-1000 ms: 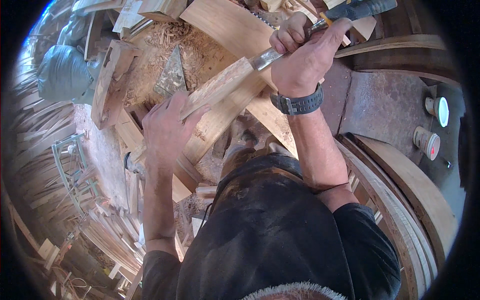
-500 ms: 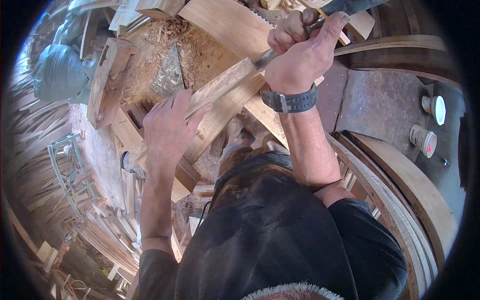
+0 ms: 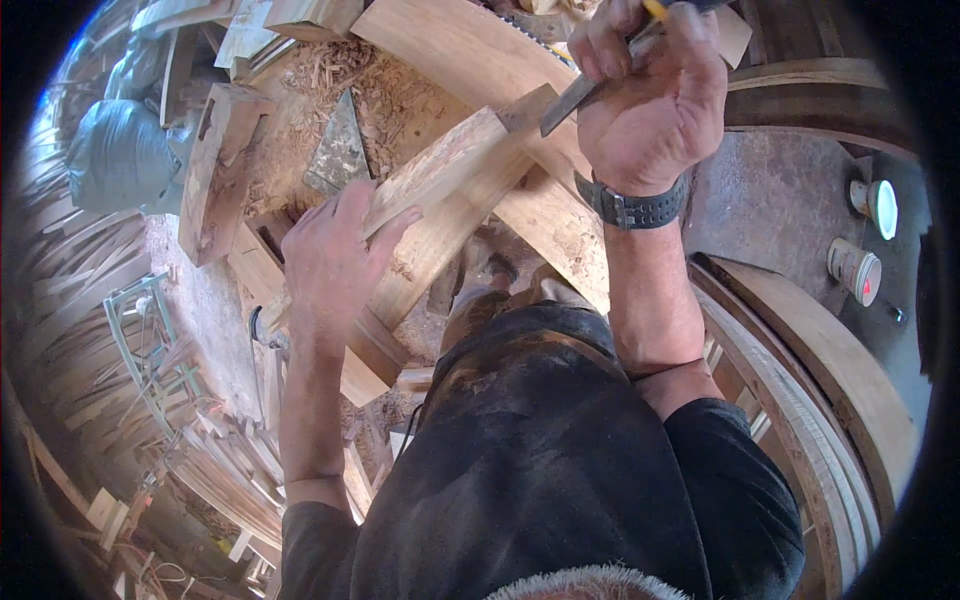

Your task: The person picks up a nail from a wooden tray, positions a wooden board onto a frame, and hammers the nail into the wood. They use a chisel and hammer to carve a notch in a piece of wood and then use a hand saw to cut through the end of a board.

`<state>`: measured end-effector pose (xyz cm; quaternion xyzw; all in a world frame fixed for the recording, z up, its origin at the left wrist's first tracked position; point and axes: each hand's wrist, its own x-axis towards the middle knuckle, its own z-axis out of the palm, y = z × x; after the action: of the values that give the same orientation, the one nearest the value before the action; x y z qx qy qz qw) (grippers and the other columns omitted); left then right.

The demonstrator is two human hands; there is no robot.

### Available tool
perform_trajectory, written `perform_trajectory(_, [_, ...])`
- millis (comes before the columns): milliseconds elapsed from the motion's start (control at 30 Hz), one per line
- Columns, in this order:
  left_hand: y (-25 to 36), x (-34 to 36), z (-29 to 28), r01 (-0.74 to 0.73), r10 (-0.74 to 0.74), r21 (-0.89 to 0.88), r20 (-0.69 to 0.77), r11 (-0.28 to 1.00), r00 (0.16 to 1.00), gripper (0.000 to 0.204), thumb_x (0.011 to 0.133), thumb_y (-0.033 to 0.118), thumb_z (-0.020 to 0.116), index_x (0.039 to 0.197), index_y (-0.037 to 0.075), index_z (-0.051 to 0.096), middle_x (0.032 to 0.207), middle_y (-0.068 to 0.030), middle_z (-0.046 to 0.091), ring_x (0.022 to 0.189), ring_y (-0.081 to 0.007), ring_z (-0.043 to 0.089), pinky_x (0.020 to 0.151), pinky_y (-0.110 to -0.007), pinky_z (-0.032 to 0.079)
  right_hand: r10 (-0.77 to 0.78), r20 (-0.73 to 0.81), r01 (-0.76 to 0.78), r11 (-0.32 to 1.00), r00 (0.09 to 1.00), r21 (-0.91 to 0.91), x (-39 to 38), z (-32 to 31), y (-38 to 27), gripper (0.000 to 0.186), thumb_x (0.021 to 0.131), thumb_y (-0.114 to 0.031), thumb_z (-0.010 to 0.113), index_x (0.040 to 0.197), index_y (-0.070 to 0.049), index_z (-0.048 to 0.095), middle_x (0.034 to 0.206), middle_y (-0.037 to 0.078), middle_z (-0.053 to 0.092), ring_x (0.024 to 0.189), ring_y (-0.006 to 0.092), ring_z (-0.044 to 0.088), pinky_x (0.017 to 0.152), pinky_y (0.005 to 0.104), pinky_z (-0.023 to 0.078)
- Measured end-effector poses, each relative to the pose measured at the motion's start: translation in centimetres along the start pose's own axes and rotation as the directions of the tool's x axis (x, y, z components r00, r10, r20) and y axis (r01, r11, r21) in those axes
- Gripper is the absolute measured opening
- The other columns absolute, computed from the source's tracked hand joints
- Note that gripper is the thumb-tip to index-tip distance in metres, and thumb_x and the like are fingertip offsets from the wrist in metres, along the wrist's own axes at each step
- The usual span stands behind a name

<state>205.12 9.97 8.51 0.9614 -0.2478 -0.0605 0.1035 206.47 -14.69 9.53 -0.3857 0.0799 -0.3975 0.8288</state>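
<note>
My left hand (image 3: 330,265) is wrapped round a squared wooden bar (image 3: 440,165), with the thumb along its near side. The bar's upper face is rough and pale, its far end darker. It slants up to the right across a wider timber (image 3: 440,245). My right hand (image 3: 655,115), above a dark wristwatch, grips a chisel (image 3: 572,104) whose flat metal blade points down left beside the bar's far end. Whether the blade touches the bar I cannot tell. The chisel's handle is partly hidden by my fingers.
A triangular metal plate (image 3: 340,148) lies among wood shavings (image 3: 385,110) on the bench. A mortised block (image 3: 215,170) stands to the left, and a broad plank (image 3: 460,50) lies at the back. Curved timbers (image 3: 800,350) lean at right, near two small buckets (image 3: 882,207).
My right hand has moved right and toward me with the chisel, its blade drawn back from the bar's far end. My left hand has stayed nearly in place.
</note>
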Motion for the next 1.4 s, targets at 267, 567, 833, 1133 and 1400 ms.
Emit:
perform_trajectory(267, [-0.2,0.0,0.0,-0.007,0.006,-0.017,-0.021,1.000,1.000,0.046,0.085,0.043,0.082,0.103,0.006,0.062,0.080,-0.0168,0.069,0.078,-0.0383,0.069,0.070,-0.047,0.052,0.120,0.312,-0.195,0.955,0.942,0.223,0.9,-1.6,0.8,0.029,0.108,-0.035,0.051,0.091,-0.011,0.050,0.064,-0.005,0.036,0.049,0.0055,0.029,0.045,0.0242,0.022])
perform_trajectory(567, [-0.6,0.0,0.1,-0.026,0.026,-0.013,-0.032,1.000,0.999,0.047,0.086,0.044,0.081,0.104,0.006,0.063,0.081,-0.0177,0.069,0.080,-0.0381,0.070,0.070,-0.046,0.052,0.147,0.027,-0.147,0.989,0.989,-0.005,0.1,1.6,-0.8,0.037,0.108,-0.037,0.053,0.082,-0.012,0.050,0.062,-0.005,0.037,0.048,0.0064,0.033,0.044,0.0245,0.028])
perform_trajectory(833, [-0.4,0.1,0.0,-0.054,0.054,0.002,-0.047,0.999,0.997,0.046,0.087,0.046,0.080,0.101,0.006,0.061,0.078,-0.0172,0.067,0.076,-0.0394,0.068,0.067,-0.047,0.051,-0.093,0.134,0.106,0.990,0.987,-0.091,-0.4,0.3,2.2,0.035,0.106,-0.037,0.058,0.084,-0.010,0.053,0.064,-0.004,0.045,0.053,0.0056,0.039,0.048,0.0240,0.032])
perform_trajectory(1133, [-0.9,0.4,-0.1,-0.027,0.027,0.019,0.008,0.999,1.000,0.046,0.088,0.043,0.079,0.109,0.006,0.064,0.084,-0.0173,0.071,0.081,-0.0375,0.071,0.071,-0.047,0.054,-0.241,0.330,0.229,0.971,0.913,0.073,-2.4,-0.6,5.9,0.016,0.096,-0.003,0.057,0.111,0.001,0.056,0.083,0.000,0.054,0.064,0.0076,0.044,0.058,0.0237,0.034])
perform_trajectory(1400, [-1.2,0.6,-0.5,-0.021,0.021,0.002,0.036,1.000,0.999,0.051,0.089,0.051,0.074,0.113,0.007,0.064,0.087,-0.0171,0.072,0.085,-0.0374,0.072,0.074,-0.049,0.055,-0.318,0.336,0.411,0.874,0.887,-0.259,-2.5,1.5,5.1,0.010,0.097,-0.005,0.064,0.106,-0.002,0.062,0.082,0.003,0.059,0.067,0.0087,0.051,0.063,0.0229,0.041])
